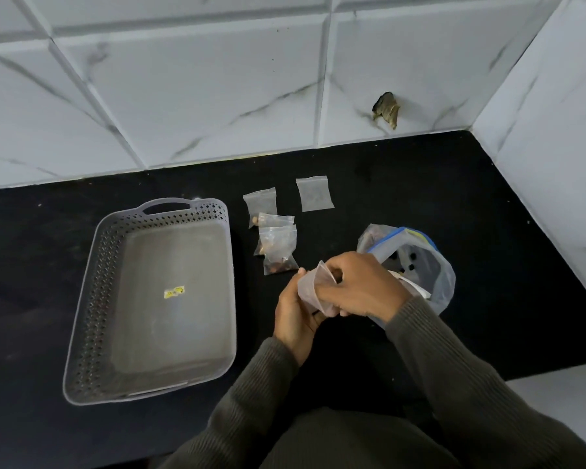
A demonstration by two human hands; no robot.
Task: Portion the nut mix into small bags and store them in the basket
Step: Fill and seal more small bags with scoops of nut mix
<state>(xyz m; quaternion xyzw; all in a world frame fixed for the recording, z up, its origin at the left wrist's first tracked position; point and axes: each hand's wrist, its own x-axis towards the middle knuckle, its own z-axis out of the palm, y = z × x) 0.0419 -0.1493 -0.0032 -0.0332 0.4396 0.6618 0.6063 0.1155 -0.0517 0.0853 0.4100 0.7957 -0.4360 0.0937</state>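
Note:
A small clear bag (313,292) is held upright between both hands over the black counter. My left hand (295,319) grips its lower part from the left. My right hand (356,286) pinches its open top edge. Just behind my right hand lies the big zip bag of nut mix (416,258), open, with a blue seal strip. Three small bags holding nuts (276,245) lie overlapping between the basket and the big bag. One flat small bag (314,192) with no nuts visible lies farther back. The grey perforated basket (97,282) stands at the left with only a sticker inside.
White marble-look tiles form the back wall, and a side wall closes the counter on the right (555,164). The tile has a broken hole (386,110) above the counter. A pale surface shows beyond the counter's front right edge (562,394).

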